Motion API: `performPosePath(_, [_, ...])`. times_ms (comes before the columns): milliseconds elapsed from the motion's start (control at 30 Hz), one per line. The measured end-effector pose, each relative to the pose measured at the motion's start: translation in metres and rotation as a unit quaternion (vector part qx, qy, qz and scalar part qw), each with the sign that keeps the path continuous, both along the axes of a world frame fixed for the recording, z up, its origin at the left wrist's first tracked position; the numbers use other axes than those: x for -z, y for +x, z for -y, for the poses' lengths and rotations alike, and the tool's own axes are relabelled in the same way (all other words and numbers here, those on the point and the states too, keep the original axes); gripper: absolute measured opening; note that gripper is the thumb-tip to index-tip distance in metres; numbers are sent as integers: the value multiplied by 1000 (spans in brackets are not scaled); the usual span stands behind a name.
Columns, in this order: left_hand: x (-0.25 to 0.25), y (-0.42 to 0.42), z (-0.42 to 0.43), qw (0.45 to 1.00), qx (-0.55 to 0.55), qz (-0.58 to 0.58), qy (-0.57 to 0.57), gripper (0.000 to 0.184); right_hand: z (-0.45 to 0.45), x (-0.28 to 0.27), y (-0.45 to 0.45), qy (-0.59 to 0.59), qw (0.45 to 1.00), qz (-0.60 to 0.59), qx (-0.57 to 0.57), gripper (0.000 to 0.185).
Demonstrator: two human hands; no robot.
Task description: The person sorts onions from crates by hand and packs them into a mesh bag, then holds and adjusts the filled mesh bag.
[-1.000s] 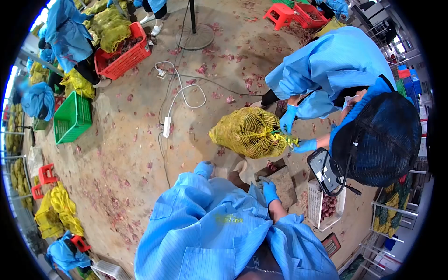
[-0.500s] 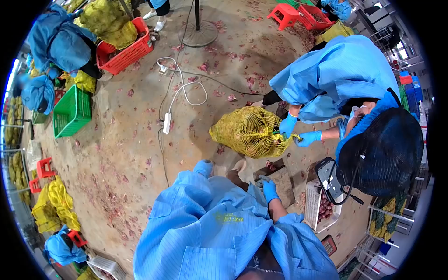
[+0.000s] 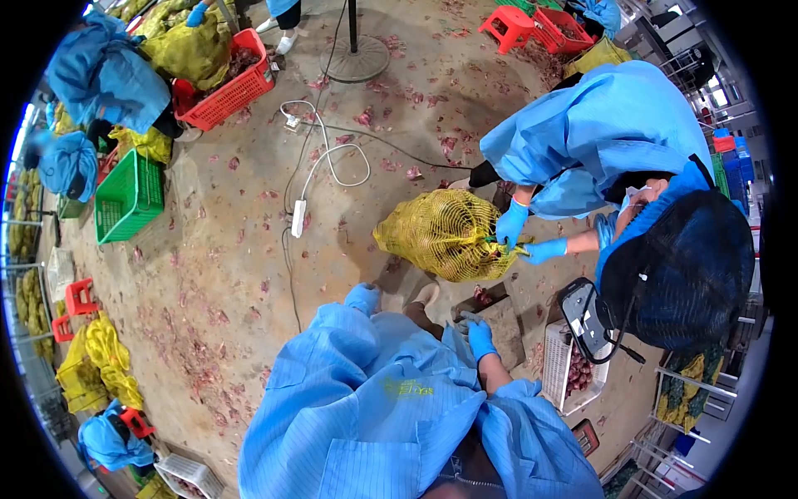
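My left hand (image 3: 363, 298), in a blue glove, rests at the far edge of my blue smock, about over my knee; its fingers are too indistinct to read. My right hand (image 3: 481, 339), gloved in blue too, lies low by my other leg, next to a greyish shoe-like shape; whether it holds anything is hidden. Just beyond both hands a full yellow mesh bag (image 3: 440, 234) lies on the floor, apart from them. A co-worker bends over it from the right, both blue-gloved hands (image 3: 524, 237) at the bag's gathered mouth.
A white crate of red onions (image 3: 579, 374) stands at right, below a phone on a holder (image 3: 587, 323). A power strip (image 3: 298, 219) and cables cross the floor, which is strewn with onion skins. Green crate (image 3: 130, 198) and red crate (image 3: 224, 81) stand at left, near other workers.
The co-worker's hands have shifted slightly at the bag's mouth. At upper left, another worker's arm now reaches over a yellow bag. My own hands stay in place.
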State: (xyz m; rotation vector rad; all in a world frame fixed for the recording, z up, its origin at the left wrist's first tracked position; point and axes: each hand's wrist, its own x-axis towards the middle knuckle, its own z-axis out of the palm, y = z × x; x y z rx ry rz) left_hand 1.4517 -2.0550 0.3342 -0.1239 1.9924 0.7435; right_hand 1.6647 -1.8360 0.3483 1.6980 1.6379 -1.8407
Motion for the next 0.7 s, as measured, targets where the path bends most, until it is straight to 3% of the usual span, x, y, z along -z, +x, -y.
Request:
performPosePath(133, [-13,0,-2,1000,-12,6,8,37,1,1,2,8,1000,-3,-13,22])
performPosePath(200, [33,8,7,999,9,-33,5,36,1,3,3,9,1000,-7,-14,22])
performPosePath(267, [47,11,9,997,30,-71,2,35,1,3,4,6,1000,1,-17,23])
performPosePath(700, [54,11,11,999,-15,-34,12,36,1,2,2,5,1000,-7,-16,25])
